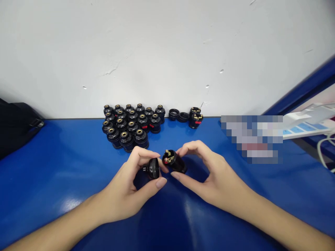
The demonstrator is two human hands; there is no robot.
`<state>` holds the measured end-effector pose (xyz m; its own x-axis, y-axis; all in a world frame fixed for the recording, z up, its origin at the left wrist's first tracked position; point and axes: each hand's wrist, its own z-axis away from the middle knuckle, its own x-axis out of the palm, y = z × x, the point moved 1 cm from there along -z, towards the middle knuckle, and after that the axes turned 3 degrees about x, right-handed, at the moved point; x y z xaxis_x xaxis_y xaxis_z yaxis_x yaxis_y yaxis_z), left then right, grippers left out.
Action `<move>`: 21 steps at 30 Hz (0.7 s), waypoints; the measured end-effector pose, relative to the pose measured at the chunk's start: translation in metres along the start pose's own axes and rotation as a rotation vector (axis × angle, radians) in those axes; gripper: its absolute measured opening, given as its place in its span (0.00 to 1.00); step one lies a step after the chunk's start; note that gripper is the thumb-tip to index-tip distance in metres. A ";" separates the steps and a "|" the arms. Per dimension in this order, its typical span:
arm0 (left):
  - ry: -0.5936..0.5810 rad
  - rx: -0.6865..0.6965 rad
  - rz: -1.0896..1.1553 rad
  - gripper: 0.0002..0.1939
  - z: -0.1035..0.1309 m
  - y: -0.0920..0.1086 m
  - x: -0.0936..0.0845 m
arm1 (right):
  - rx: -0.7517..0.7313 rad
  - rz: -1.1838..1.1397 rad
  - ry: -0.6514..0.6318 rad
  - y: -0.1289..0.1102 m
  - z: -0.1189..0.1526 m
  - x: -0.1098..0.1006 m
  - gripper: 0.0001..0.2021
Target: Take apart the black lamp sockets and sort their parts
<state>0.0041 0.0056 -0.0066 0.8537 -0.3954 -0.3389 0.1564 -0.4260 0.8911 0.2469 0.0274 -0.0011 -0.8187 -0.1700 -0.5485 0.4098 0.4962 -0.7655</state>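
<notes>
My left hand [136, 184] grips a black domed cap [153, 168] between thumb and fingers, its open rim facing right and its narrow neck pointing left. Just right of it, my right hand [206, 170] holds a black cylindrical socket body [176, 162] by thumb and fingers. That body is tilted, its end with brass contacts and a red spot facing up and left. A small gap separates cap and body. Behind my left hand several assembled black sockets [127, 139] stand upright in a cluster, with brass rings on top; red marks show on a few.
On the blue table [78, 167], two loose black caps [174, 114] and two open socket bodies [196, 120] sit near the white wall [157, 52]. A black bag [18, 125] lies far left. At right are a pixelated patch [256, 139], a blue bar [300, 87] and white cables [320, 150].
</notes>
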 end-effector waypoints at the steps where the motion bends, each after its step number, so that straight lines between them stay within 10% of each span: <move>1: -0.008 0.006 0.022 0.18 0.000 0.000 0.001 | 0.012 0.012 -0.003 0.002 0.000 0.000 0.18; 10: 0.040 -0.024 -0.060 0.18 -0.002 -0.005 0.000 | -0.052 0.212 -0.070 0.008 0.006 0.002 0.28; 21: 0.077 0.036 -0.244 0.19 -0.008 -0.005 -0.004 | -0.279 0.435 0.099 0.006 -0.002 -0.007 0.14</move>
<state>0.0043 0.0160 -0.0074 0.8283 -0.2149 -0.5174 0.3459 -0.5303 0.7740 0.2543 0.0329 -0.0012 -0.6364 0.1768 -0.7508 0.6085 0.7133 -0.3478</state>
